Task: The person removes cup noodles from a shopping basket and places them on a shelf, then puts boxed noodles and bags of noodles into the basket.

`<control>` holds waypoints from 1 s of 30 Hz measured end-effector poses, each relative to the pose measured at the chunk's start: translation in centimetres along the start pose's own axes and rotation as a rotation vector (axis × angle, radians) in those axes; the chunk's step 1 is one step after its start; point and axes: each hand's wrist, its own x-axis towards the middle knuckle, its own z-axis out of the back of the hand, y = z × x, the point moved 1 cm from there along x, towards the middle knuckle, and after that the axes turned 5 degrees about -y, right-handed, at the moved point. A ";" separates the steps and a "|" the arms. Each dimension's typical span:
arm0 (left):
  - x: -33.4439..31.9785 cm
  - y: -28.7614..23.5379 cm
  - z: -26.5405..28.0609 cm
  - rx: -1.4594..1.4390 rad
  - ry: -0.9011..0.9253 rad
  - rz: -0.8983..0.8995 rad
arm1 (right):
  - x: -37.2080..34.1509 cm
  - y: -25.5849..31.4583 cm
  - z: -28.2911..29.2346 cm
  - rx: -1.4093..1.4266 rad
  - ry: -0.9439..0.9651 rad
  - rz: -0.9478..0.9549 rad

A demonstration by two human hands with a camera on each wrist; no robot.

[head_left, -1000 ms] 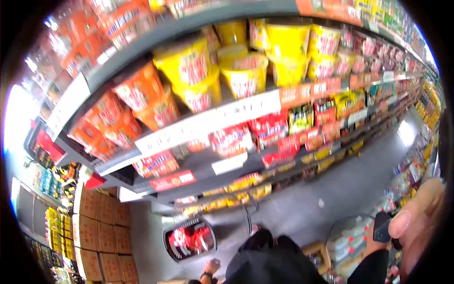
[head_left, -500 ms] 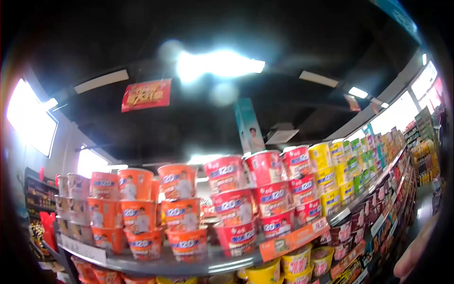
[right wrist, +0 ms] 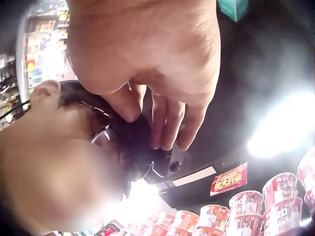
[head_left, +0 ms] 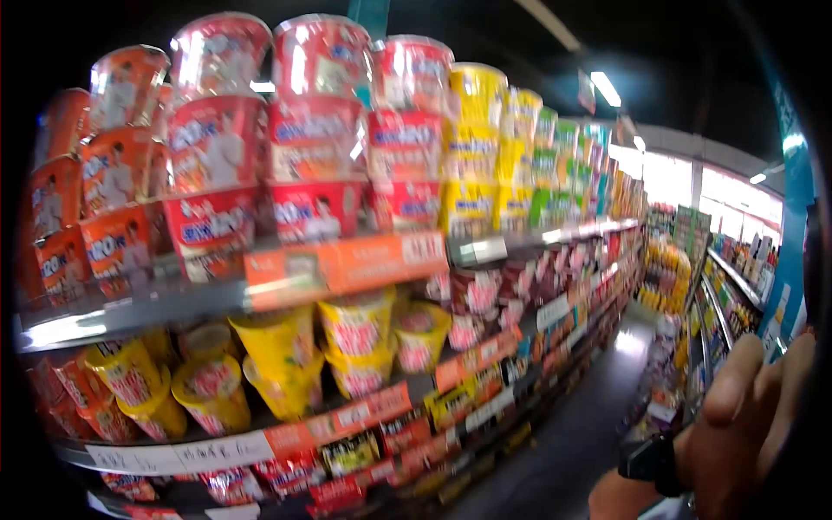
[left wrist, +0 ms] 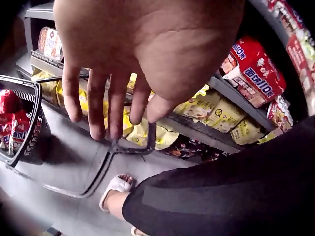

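Observation:
My left hand (left wrist: 147, 54) hangs palm toward the camera in the left wrist view, its fingers loosely extended and holding nothing. Behind its fingertips is the dark handle (left wrist: 101, 172) of a black basket (left wrist: 33, 140); no grip on it shows. Red packages (left wrist: 18, 129) lie in the basket. My right hand (right wrist: 147, 59) is raised beside the head in the right wrist view, fingers extended at dark headgear (right wrist: 140, 140); exact contact is unclear. The same hand (head_left: 737, 425) shows at the head view's right edge, a black band (head_left: 650, 461) on its wrist.
Stacked red cups (head_left: 316, 139), yellow cups (head_left: 472, 152) and yellow tubs (head_left: 208, 390) fill shelves on the left. An aisle floor (head_left: 572, 403) runs back at the right between shelves. Low shelves hold yellow bags (left wrist: 226, 118); a sandalled foot (left wrist: 117, 189) stands near the basket handle.
The head view has swung from the floor and basket up to the ceiling, then down and right along the shelf. More of my right hand shows at the right edge than half a second ago.

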 end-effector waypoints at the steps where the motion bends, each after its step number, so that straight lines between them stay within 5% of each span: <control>1: -1.3 0.2 -1.3 0.009 0.014 0.031 | -0.6 -0.8 0.9 0.022 -0.008 0.004; 7: -9.6 2.4 -8.8 0.052 0.122 0.243 | -4.4 -4.7 3.8 0.266 -0.049 0.083; 10: -13.0 2.1 -11.4 0.050 0.167 0.279 | -8.3 -8.1 4.9 0.508 -0.021 -0.020; 13: -12.3 -0.2 -14.4 0.018 0.143 0.095 | -16.3 -16.7 5.9 0.239 0.429 -0.412; 14: -9.6 -2.7 -14.1 0.182 -0.047 -0.184 | -20.5 -19.8 4.9 0.218 0.434 -0.684; 16: -6.1 -15.9 -10.0 0.149 -0.297 -0.453 | -27.4 -25.5 4.2 0.188 0.517 -0.729; 17: -4.8 -23.8 -6.6 0.121 -0.217 -0.332 | -30.3 -27.2 3.9 0.222 0.571 -0.775; 19: -0.3 -29.1 -5.7 0.116 -0.155 -0.393 | -32.0 -29.9 3.5 0.258 0.753 -0.865; 23: 5.9 -41.9 -3.6 0.100 -0.272 -0.543 | -31.9 -35.5 2.1 0.140 0.756 -0.483; 26: 11.5 -48.3 -4.2 0.144 -0.357 -0.689 | -30.4 -38.6 1.6 0.137 0.770 -0.693; 27: 13.2 -49.9 -4.4 0.193 -0.385 -0.702 | -31.4 -40.4 1.3 0.117 0.726 -0.539; 30: 18.8 -53.4 -4.9 0.331 -0.407 -0.622 | -31.1 -43.3 2.3 0.197 0.811 -0.651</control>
